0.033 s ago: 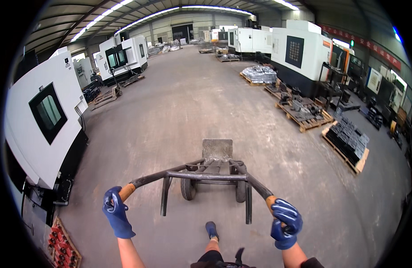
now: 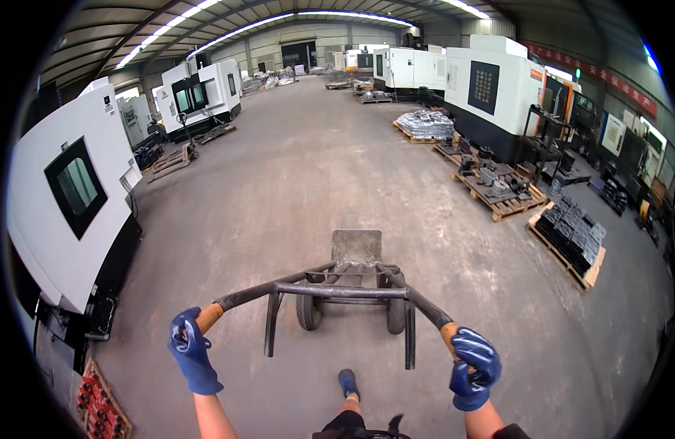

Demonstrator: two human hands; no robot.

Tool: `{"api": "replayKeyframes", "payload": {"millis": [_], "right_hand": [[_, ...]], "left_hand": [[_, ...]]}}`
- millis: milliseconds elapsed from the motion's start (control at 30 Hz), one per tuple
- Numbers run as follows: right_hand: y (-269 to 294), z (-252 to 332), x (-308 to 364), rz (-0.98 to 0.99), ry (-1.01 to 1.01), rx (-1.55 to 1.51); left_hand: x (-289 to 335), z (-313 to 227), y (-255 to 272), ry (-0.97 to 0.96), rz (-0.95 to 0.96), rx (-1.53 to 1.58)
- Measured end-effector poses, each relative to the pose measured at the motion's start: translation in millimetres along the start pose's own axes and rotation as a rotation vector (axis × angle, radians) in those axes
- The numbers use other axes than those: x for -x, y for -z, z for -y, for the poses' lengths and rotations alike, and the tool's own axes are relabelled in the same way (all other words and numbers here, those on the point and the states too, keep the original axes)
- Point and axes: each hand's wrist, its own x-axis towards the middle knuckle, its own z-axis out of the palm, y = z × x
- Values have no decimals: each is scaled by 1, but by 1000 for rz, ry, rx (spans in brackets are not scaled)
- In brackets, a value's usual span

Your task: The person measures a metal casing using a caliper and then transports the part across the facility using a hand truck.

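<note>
A dark metal hand truck (image 2: 337, 290) is in front of me, with two black wheels and a worn square plate (image 2: 356, 247) at its far end. My left hand (image 2: 193, 350), in a blue glove, is closed around the tan grip of its left handle (image 2: 210, 316). The right handle's tan grip (image 2: 449, 335) is held in my right hand (image 2: 474, 367), gloved the same way. Two short legs point down from the crossbar. The plate carries nothing. Between the handles, one foot in a dark shoe (image 2: 348, 382) shows on the floor.
White machines (image 2: 70, 194) line the left, beside a pallet jack (image 2: 175, 161) and a crate of red parts (image 2: 103, 406). Along the right are pallets of metal parts (image 2: 498, 186), stacked dark blocks (image 2: 572, 234), a wrapped load (image 2: 424, 124) and another white machine (image 2: 484, 88). Concrete floor runs between.
The pallets on the right and the left machine sit very slightly lower in view. My right hand and its handle have shifted a little right. Both hands keep their hold.
</note>
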Motion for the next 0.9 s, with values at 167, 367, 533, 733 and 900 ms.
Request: {"api": "replayKeyframes", "payload": {"millis": [167, 367, 533, 733, 900], "right_hand": [[-90, -142, -96, -173, -79, 107], [-186, -269, -216, -36, -277, 363], [-273, -399, -295, -93, -264, 367], [-361, -564, -411, -42, -396, 408], [-444, -697, -503, 4, -362, 335]], "left_hand": [[-95, 52, -155, -47, 33, 90], [-210, 105, -323, -74, 149, 89], [-294, 135, -457, -62, 168, 102], [-394, 185, -626, -106, 170, -4], [-485, 219, -771, -23, 166, 48]]}}
